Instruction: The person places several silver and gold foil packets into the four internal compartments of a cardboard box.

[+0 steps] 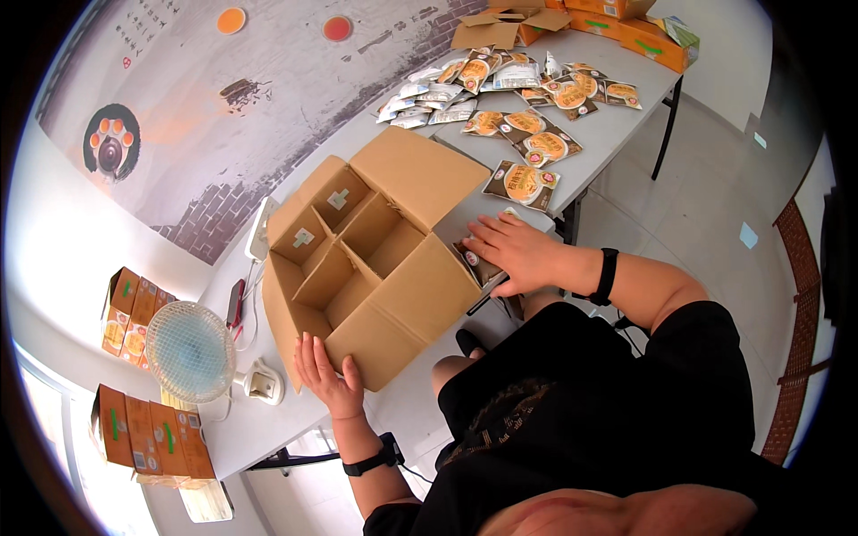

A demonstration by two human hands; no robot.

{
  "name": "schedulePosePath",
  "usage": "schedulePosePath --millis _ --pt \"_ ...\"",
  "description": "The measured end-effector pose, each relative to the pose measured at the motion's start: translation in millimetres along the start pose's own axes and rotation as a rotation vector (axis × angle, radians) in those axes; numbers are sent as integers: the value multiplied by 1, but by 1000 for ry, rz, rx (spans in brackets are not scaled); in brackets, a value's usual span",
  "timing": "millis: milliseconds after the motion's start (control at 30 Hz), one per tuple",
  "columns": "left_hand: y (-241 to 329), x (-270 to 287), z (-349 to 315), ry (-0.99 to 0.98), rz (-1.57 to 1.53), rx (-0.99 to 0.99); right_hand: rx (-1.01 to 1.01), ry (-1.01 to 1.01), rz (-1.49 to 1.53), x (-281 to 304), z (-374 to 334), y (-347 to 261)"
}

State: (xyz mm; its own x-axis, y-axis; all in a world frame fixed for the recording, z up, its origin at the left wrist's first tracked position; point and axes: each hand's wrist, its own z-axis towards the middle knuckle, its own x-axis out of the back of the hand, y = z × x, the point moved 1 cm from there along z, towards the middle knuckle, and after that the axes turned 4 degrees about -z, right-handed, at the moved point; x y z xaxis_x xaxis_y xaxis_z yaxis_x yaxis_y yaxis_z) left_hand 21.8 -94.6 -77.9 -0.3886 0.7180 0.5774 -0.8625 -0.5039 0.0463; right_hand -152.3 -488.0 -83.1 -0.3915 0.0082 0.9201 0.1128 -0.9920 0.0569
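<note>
An open cardboard box point(407, 295) stands on the table in front of me, flaps folded outward. Cardboard dividers point(340, 259) split its inside into compartments, and the visible ones look bare. My left hand point(329, 377) rests at the box's near left corner, fingers stretched along the cardboard and thumb apart. To the right of the box, my right hand point(511, 250) lies with fingers extended over a brown food packet point(483, 264), which it partly covers. Another brown packet with an orange picture point(522, 184) lies just beyond that hand.
Farther along the table point(617, 134) lie brown packets point(545, 143) and a heap of silvery packets point(438, 96). Orange cartons point(657, 43) stand at the far end. A small fan point(190, 351), a red object point(236, 304) and more orange cartons point(152, 436) are at left.
</note>
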Motion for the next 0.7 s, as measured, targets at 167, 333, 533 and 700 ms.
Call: schedulePosePath --millis 167,333,533,700 --pt "-1 0 -2 19 24 -9 -20 27 53 1 -1 -4" --pt "-6 -3 -3 29 41 -15 -4 -12 -20 2 1 -4" --pt "-6 -4 -4 33 49 -2 -12 -58 6 -1 4 -2" --pt "-4 -2 -4 34 36 -9 -22 -50 37 1 2 -5"
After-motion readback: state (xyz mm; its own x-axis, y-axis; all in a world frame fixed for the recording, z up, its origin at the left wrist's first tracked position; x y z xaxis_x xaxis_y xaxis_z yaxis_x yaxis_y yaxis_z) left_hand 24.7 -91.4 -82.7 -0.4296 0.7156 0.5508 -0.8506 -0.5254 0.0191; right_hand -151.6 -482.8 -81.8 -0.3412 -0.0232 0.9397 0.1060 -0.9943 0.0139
